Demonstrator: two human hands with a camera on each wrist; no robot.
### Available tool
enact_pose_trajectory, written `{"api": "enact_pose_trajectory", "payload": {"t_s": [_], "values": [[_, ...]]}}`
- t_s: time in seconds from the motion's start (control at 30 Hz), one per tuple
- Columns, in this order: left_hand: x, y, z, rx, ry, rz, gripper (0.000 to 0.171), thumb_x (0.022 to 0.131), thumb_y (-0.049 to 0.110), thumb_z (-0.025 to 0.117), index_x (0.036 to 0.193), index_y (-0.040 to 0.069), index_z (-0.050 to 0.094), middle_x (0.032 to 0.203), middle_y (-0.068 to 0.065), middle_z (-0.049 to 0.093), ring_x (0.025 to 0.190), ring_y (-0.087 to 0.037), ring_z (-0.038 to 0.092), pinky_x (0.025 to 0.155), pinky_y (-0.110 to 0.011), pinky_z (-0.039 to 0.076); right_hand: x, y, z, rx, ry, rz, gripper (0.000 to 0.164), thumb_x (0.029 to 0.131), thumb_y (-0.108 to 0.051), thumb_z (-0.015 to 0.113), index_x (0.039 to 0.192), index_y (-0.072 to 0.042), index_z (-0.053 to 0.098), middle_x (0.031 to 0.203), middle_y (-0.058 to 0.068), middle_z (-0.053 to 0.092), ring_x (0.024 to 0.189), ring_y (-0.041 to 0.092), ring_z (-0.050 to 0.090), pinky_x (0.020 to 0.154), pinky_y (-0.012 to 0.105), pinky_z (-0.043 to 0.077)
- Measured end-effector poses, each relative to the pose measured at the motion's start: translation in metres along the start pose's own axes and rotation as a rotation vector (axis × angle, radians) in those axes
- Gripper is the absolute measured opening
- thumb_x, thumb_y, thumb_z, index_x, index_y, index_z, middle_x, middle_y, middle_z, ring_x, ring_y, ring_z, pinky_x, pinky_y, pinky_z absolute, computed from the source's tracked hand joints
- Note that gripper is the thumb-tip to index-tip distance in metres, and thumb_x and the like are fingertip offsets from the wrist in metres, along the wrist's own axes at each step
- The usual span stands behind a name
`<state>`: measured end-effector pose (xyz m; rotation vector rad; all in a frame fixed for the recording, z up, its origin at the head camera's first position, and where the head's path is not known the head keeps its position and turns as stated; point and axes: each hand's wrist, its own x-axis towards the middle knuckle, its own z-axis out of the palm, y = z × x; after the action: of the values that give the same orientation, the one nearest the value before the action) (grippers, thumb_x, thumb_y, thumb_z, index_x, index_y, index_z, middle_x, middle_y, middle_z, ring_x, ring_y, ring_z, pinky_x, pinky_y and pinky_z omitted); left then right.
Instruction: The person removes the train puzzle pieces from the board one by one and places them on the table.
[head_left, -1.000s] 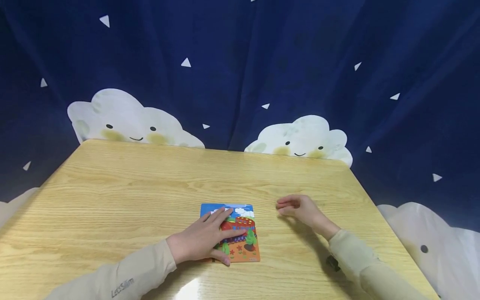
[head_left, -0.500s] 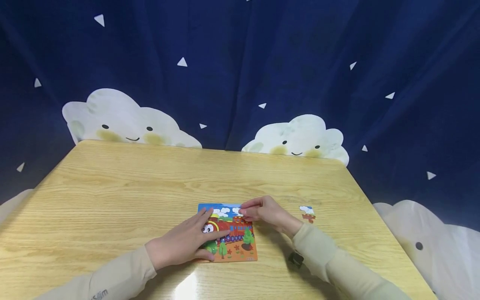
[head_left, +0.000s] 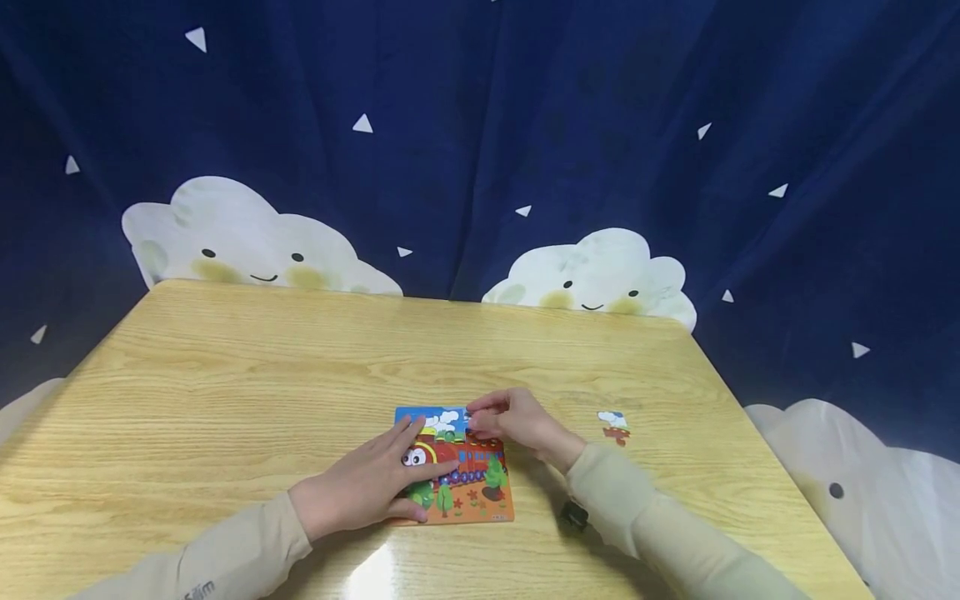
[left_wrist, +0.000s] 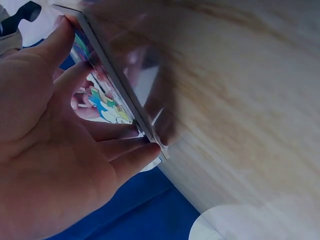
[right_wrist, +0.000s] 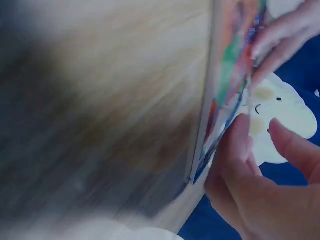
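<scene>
Left sleeve point(head_left: 247, 542), beige. Left hand point(head_left: 360, 487) lies on the left part of the train puzzle point(head_left: 480, 498), fingers spread and mostly straight, grasping nothing; thumb by the near edge. Puzzle lies flat on the wooden table point(head_left: 285, 358), front and middle. At its far side, a cloud piece point(head_left: 450, 419) appears tilted up. Right hand point(head_left: 525, 423), at the puzzle's far right corner, appears to pinch that piece's right edge between thumb and fingers; fingertips nearly together. Dark object point(head_left: 575, 515) under the right forearm, partly hidden. Loose piece point(head_left: 615, 425), cloud and red train, on the table, well right of the puzzle.
</scene>
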<state>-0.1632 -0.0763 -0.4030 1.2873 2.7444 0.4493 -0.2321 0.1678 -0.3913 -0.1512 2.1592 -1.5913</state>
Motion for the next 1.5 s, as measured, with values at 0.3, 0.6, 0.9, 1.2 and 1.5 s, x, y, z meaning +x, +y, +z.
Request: {"api": "enact_pose_trajectory", "payload": {"t_s": [0.3,0.6,0.9,1.2,1.5], "values": [[0.001,-0.001,0.001,0.017,-0.003,0.009,0.061,0.091,0.054,0.057,0.145,0.026,0.051,0.149,-0.036,0.029,0.136,-0.054,0.028,0.100,-0.057,0.041,0.009,0.000,0.023,-0.246,0.113,-0.125,0.022,0.086,0.004,0.070,0.107,0.006,0.061,0.089,0.009,0.062,0.064,0.016,0.067,0.060,0.029,0.057],[0.000,-0.002,0.001,0.050,0.006,0.018,0.060,0.092,0.053,0.058,0.144,0.026,0.053,0.146,-0.037,0.032,0.135,-0.054,0.031,0.100,-0.056,0.042,0.015,-0.004,0.031,-0.435,0.153,-0.231,0.029,0.085,-0.001,0.075,0.110,-0.004,0.062,0.072,0.005,0.058,0.054,0.014,0.061,0.050,0.024,0.047],[0.000,-0.002,0.002,0.046,0.021,0.024,0.060,0.091,0.054,0.058,0.144,0.026,0.053,0.147,-0.037,0.031,0.135,-0.054,0.031,0.099,-0.056,0.043,0.012,-0.003,0.020,-0.434,0.195,-0.181,0.023,0.083,-0.008,0.079,0.098,-0.005,0.061,0.067,-0.002,0.060,0.054,0.008,0.051,0.052,0.022,0.041],[0.000,0.000,0.001,0.031,0.003,-0.002,0.062,0.091,0.055,0.057,0.146,0.028,0.050,0.149,-0.036,0.029,0.137,-0.054,0.028,0.102,-0.057,0.039,0.000,0.016,-0.028,-0.393,0.249,-0.146,0.024,0.080,-0.001,0.078,0.100,-0.003,0.065,0.073,0.002,0.065,0.059,0.016,0.059,0.056,0.030,0.052],[-0.001,0.000,0.000,0.030,0.009,0.005,0.061,0.091,0.053,0.058,0.146,0.027,0.050,0.148,-0.037,0.029,0.136,-0.055,0.028,0.102,-0.057,0.039,-0.020,0.036,-0.083,-0.505,0.326,-0.124,0.022,0.081,-0.004,0.079,0.099,-0.001,0.066,0.069,0.003,0.062,0.055,0.018,0.057,0.051,0.027,0.048]]}}
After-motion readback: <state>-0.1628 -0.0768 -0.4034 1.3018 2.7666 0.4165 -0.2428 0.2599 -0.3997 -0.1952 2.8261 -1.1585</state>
